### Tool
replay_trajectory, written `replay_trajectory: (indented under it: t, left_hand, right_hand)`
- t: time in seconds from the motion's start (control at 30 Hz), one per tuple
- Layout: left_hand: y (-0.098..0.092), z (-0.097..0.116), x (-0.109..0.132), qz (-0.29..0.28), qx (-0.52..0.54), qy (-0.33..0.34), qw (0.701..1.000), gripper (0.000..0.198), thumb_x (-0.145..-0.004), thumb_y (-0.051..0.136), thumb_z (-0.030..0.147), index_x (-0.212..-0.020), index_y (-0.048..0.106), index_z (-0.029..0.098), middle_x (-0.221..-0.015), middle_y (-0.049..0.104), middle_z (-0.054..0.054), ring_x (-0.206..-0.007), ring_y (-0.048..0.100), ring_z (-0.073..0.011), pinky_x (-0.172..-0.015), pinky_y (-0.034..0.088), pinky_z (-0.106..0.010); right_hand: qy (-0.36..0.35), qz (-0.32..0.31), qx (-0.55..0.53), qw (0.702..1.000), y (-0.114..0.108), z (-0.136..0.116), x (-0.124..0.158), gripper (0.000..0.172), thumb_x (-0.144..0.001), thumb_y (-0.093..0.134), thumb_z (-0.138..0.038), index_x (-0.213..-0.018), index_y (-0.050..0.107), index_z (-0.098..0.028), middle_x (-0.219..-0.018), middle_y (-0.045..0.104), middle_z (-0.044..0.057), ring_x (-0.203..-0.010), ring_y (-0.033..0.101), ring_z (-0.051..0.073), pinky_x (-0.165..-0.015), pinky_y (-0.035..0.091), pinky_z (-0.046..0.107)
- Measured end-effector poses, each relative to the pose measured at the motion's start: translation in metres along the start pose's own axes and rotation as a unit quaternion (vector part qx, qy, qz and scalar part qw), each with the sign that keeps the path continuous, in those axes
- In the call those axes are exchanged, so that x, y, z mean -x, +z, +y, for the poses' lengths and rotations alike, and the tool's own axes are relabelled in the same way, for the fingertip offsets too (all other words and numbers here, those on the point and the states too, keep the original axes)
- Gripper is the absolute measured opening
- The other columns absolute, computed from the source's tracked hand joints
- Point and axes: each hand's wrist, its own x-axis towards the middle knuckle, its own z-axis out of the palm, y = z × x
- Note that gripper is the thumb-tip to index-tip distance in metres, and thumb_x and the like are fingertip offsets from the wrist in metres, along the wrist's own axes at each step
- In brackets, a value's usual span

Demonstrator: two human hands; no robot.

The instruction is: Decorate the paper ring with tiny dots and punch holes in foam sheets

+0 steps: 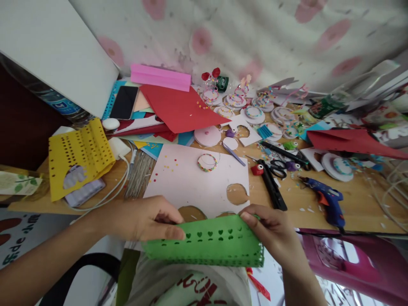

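Observation:
A folded sheet of green paper [204,250], punched with rows of small heart-shaped holes, is held between my hands in front of my body. My left hand [159,223] pinches its upper left edge, with the thumb lying on the front face. At the upper right corner, my right hand [263,225] grips the paper between thumb and fingers. Behind it, a white sheet [178,182] with round cut-outs lies on the table. A small ring of coloured beads [207,162] and a few tiny paper bits rest on that sheet.
To the right are a blue glue gun [330,199], a black stapler-like tool [272,185], black scissors [279,168] and a red craft punch [257,170]. Yellow punched paper [81,157] and a white cable [123,180] lie left. Red paper [181,106] and a phone [125,102] lie behind.

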Motion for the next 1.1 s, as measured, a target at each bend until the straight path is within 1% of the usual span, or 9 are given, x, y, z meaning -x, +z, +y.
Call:
replay_trajectory:
  t: [0.13, 0.23, 0.33, 0.5, 0.57, 0.67, 0.77, 0.87, 1.1]
  left_hand:
    - [0.002, 0.005, -0.008, 0.024, -0.044, -0.013, 0.999, 0.043, -0.084, 0.055, 0.045, -0.054, 0.039, 0.019, -0.054, 0.026, 0.006, -0.048, 0.022, -0.0088, -0.043, 0.016, -0.024]
    - [0.006, 0.008, -0.012, 0.060, -0.064, -0.010, 0.996, 0.041, -0.082, 0.056, 0.044, -0.053, 0.040, 0.019, -0.053, 0.027, 0.006, -0.048, 0.022, -0.0087, -0.042, 0.015, -0.024]
    - [0.013, 0.014, -0.017, 0.108, -0.102, -0.010, 0.989, 0.040, -0.081, 0.057, 0.038, -0.050, 0.043, 0.018, -0.050, 0.026, 0.006, -0.047, 0.023, -0.0088, -0.042, 0.016, -0.023]
    - [0.025, 0.028, -0.022, 0.164, -0.162, 0.048, 0.972, 0.038, -0.080, 0.058, 0.028, -0.046, 0.047, 0.016, -0.048, 0.027, 0.006, -0.049, 0.025, -0.0088, -0.045, 0.018, -0.023]
    - [0.026, 0.031, -0.020, 0.167, -0.176, 0.058, 0.968, 0.037, -0.080, 0.060, 0.025, -0.045, 0.049, 0.016, -0.046, 0.027, 0.007, -0.048, 0.026, -0.0086, -0.047, 0.019, -0.023]
    - [0.026, 0.033, -0.018, 0.166, -0.209, 0.071, 0.961, 0.034, -0.083, 0.060, 0.025, -0.050, 0.056, 0.016, -0.045, 0.031, 0.007, -0.047, 0.026, -0.0090, -0.048, 0.020, -0.024]
    - [0.026, 0.036, -0.017, 0.130, -0.242, 0.091, 0.957, 0.030, -0.090, 0.054, 0.028, -0.064, 0.066, 0.017, -0.051, 0.052, 0.003, -0.049, 0.041, -0.0106, -0.050, 0.023, -0.024]
    - [0.028, 0.038, -0.017, 0.103, -0.264, 0.093, 0.954, 0.029, -0.093, 0.049, 0.025, -0.072, 0.068, 0.017, -0.065, 0.066, -0.002, -0.054, 0.053, -0.0118, -0.052, 0.026, -0.024]
    - [0.017, 0.019, 0.004, 0.124, -0.292, 0.137, 0.938, 0.030, -0.090, 0.051, 0.022, -0.062, 0.062, 0.020, -0.052, 0.058, 0.001, -0.049, 0.050, -0.0125, -0.051, 0.026, -0.025]
  right_hand:
    - [-0.010, -0.022, 0.026, 0.999, -0.008, -0.002, -0.001, 0.036, -0.092, 0.051, -0.043, -0.070, 0.065, -0.018, -0.062, 0.061, 0.002, -0.057, 0.054, 0.014, -0.052, 0.041, 0.023]
    - [-0.053, -0.080, 0.086, 0.992, -0.021, -0.009, -0.006, 0.025, -0.093, 0.053, -0.038, -0.086, 0.068, -0.020, -0.081, 0.070, 0.005, -0.075, 0.064, 0.018, -0.068, 0.049, 0.026]
    - [-0.131, -0.147, 0.170, 0.966, -0.026, -0.028, -0.016, 0.020, -0.092, 0.056, -0.035, -0.103, 0.066, -0.021, -0.098, 0.070, 0.007, -0.092, 0.064, 0.020, -0.080, 0.048, 0.030]
    - [-0.176, -0.326, 0.275, 0.887, -0.006, -0.059, -0.037, 0.018, -0.093, 0.054, -0.031, -0.097, 0.067, -0.019, -0.084, 0.070, 0.007, -0.081, 0.065, 0.021, -0.069, 0.043, 0.030]
    - [-0.175, -0.361, 0.270, 0.875, 0.003, -0.060, -0.044, 0.018, -0.093, 0.052, -0.024, -0.087, 0.068, -0.017, -0.075, 0.070, 0.005, -0.070, 0.064, 0.017, -0.060, 0.038, 0.026]
    - [-0.160, -0.346, 0.235, 0.894, 0.012, -0.058, -0.049, 0.021, -0.090, 0.056, -0.018, -0.074, 0.069, -0.017, -0.060, 0.066, 0.002, -0.052, 0.055, 0.010, -0.050, 0.028, 0.024]
    - [-0.148, -0.329, 0.217, 0.907, 0.018, -0.058, -0.047, 0.023, -0.086, 0.056, -0.013, -0.070, 0.071, -0.017, -0.057, 0.065, 0.002, -0.046, 0.049, 0.008, -0.047, 0.023, 0.024]
    - [-0.159, -0.335, 0.228, 0.901, 0.017, -0.059, -0.041, 0.023, -0.086, 0.055, -0.011, -0.071, 0.072, -0.018, -0.059, 0.067, 0.003, -0.046, 0.048, 0.008, -0.047, 0.023, 0.024]
    - [-0.126, -0.339, 0.202, 0.910, -0.020, -0.043, -0.026, 0.032, -0.090, 0.057, -0.022, -0.058, 0.064, -0.020, -0.049, 0.055, -0.002, -0.045, 0.044, 0.009, -0.047, 0.025, 0.025]
